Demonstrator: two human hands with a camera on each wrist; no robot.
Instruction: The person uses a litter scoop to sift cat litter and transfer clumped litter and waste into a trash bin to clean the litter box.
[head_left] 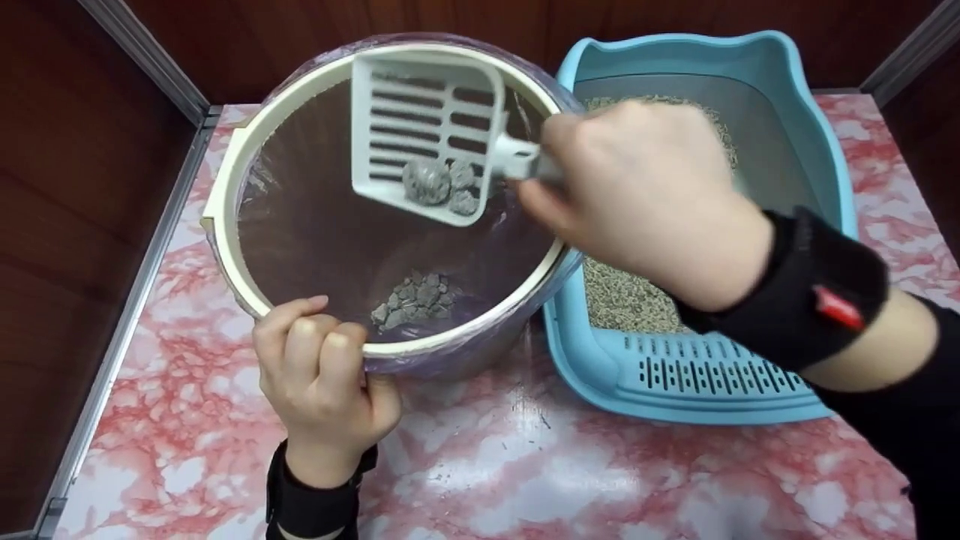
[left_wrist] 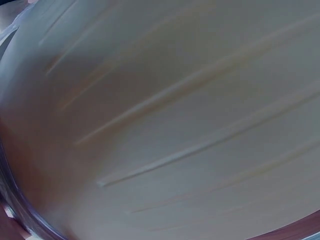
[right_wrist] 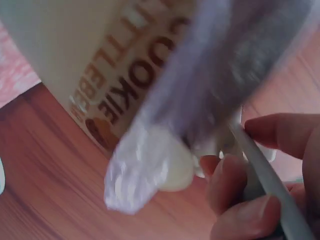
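My left hand (head_left: 322, 382) grips the near rim of a round cream bin (head_left: 226, 187) lined with a thin purple bag (head_left: 480, 356). In my right hand (head_left: 645, 195) is the handle of a pale slotted litter scoop (head_left: 361, 135), held over the bin's mouth. Several grey litter clumps (head_left: 427, 182) sit in the scoop near its handle end. More grey clumps (head_left: 416, 300) lie inside the bin. The ribbed bin wall (left_wrist: 190, 115) fills the left wrist view. In the right wrist view, fingers wrap the scoop handle (right_wrist: 272, 182) beside the bag's edge (right_wrist: 137, 175).
A blue litter box (head_left: 829, 165) stands right of the bin, with pale granular litter (head_left: 634, 296) inside and a slotted front ledge (head_left: 712, 371). Beneath is a red-and-white marbled surface (head_left: 187, 360). Dark wood panels (head_left: 75, 187) rise at the back and sides.
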